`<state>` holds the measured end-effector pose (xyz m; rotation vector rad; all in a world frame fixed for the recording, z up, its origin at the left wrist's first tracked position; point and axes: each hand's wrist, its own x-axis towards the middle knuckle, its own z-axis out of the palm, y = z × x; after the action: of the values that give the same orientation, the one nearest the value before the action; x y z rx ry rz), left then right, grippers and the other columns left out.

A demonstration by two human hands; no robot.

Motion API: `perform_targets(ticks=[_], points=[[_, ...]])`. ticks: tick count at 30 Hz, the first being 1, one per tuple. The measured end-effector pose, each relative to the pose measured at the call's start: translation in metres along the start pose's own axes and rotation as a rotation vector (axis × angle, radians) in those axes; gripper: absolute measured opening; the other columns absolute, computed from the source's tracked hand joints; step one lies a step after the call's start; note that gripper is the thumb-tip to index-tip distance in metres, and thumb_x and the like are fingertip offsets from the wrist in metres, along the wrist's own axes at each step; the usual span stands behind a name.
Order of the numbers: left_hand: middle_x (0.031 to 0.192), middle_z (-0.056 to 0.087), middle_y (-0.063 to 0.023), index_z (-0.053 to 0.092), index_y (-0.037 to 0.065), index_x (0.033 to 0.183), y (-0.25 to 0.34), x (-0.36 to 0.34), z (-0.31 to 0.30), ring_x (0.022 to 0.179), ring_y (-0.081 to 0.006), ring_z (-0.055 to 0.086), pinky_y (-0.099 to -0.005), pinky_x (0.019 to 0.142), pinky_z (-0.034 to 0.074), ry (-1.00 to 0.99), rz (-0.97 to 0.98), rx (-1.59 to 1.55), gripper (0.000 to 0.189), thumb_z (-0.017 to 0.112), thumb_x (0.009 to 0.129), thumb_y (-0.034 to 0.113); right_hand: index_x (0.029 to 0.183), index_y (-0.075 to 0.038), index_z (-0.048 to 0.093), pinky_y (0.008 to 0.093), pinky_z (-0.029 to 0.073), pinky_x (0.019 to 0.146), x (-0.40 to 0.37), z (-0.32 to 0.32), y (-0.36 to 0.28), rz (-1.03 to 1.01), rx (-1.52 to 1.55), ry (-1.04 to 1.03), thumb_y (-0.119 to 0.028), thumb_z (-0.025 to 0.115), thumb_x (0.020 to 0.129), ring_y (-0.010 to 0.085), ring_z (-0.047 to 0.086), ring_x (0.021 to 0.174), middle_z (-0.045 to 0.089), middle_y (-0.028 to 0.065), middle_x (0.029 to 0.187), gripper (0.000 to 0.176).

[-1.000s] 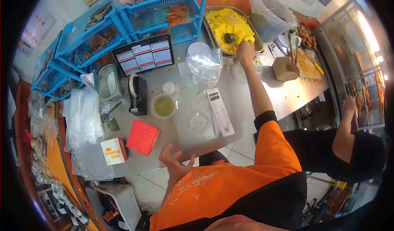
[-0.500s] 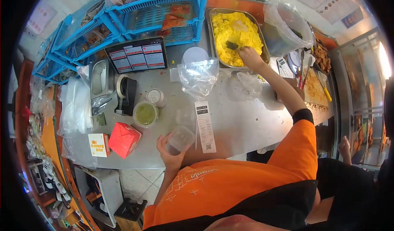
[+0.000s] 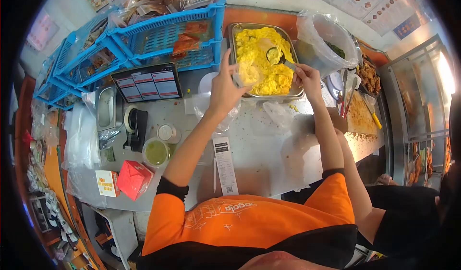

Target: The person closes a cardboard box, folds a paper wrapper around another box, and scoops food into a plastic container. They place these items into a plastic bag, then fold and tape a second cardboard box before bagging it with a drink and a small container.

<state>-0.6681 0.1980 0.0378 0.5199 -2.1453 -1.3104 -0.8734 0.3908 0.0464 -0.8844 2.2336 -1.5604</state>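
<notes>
Left hand (image 3: 223, 85) is raised at the near edge of the tray, fingers clamped round a clear container (image 3: 248, 73) that is tilted over the yellow rice (image 3: 254, 44). Right hand (image 3: 307, 75) is closed on the handle of a scoop (image 3: 274, 55); its bowl carries rice and sits just above the heap, near the container's mouth. The hands are apart, with container and scoop between them.

The rice fills a steel tray (image 3: 232, 32) at the back of the counter (image 3: 273, 159); a few grains lie spilled on the counter in front of it. A bag-lined bin (image 3: 326, 32) stands just right of the tray; fried pieces (image 3: 369, 73) lie beyond it. A tablet (image 3: 146, 83) leans left of the tray, with blue baskets (image 3: 163, 35) stacked behind.

A receipt (image 3: 224, 164) lies flat on the counter below the left forearm. Further left stand a tub of green sauce (image 3: 156, 152), a small lidded cup (image 3: 165, 132) just beside it, and a tape dispenser (image 3: 136, 123). A red box (image 3: 132, 179) and a white printed box (image 3: 106, 183) sit side by side at the near left edge. A second person in black (image 3: 408, 212) is at the lower right; their hands cannot be made out.
</notes>
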Motion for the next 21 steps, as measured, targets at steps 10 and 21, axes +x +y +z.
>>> perform_targets(ticks=[10, 21], points=[[0.118, 0.064, -0.0175, 0.007, 0.018, 0.153, -0.002, 0.027, 0.036, 0.111, -0.0311, 0.060, -0.0400, 0.096, 0.048, -0.027, -0.058, -0.045, 0.127, 0.090, 0.057, 0.008, 0.108, 0.001, 0.066, 0.0337, 0.049, 0.060, -0.034, 0.031, -0.052, -0.817, -0.940, 0.094, 0.007, 0.052, 0.076, 0.0294, 0.062, 0.065, 0.065, 0.0132, 0.076, 0.035], [0.125, 0.057, -0.0155, 0.010, 0.010, 0.153, 0.017, -0.090, -0.047, 0.118, -0.0269, 0.056, -0.0403, 0.103, 0.041, 0.084, 0.070, -0.106, 0.107, 0.074, 0.068, 0.000, 0.104, 0.002, 0.064, 0.0463, 0.047, 0.075, -0.020, 0.085, -0.022, -0.443, -0.843, 0.126, -0.012, 0.057, 0.091, 0.0398, 0.061, 0.088, 0.063, 0.0232, 0.090, 0.021]])
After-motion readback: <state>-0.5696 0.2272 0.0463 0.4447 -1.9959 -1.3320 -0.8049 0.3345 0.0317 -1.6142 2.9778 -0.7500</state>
